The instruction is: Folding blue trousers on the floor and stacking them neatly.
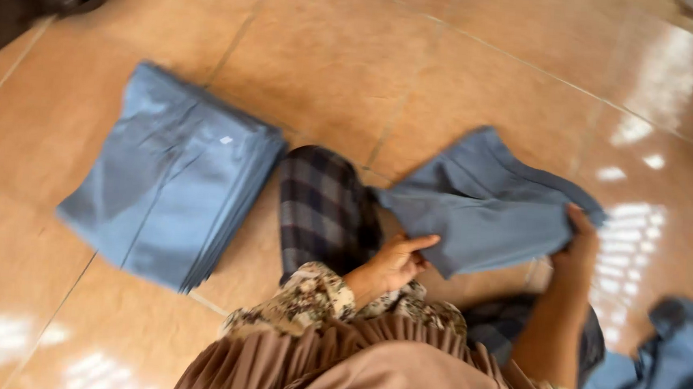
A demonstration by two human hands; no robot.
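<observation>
Fingers of both hands, left (397,261) and right (577,250), pinching opposite edges of a blue cloth (486,203), bare tiled floor (420,70) beyond.

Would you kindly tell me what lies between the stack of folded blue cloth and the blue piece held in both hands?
In the head view, a dark plaid-covered leg lies between the folded stack and the held blue piece, over the tiled floor.

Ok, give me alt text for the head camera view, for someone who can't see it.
A person's left hand and right hand grip a blue cloth piece over a tiled floor. A neat stack of folded blue cloth lies to the left, and loose blue fabric sits at the right edge.
</observation>
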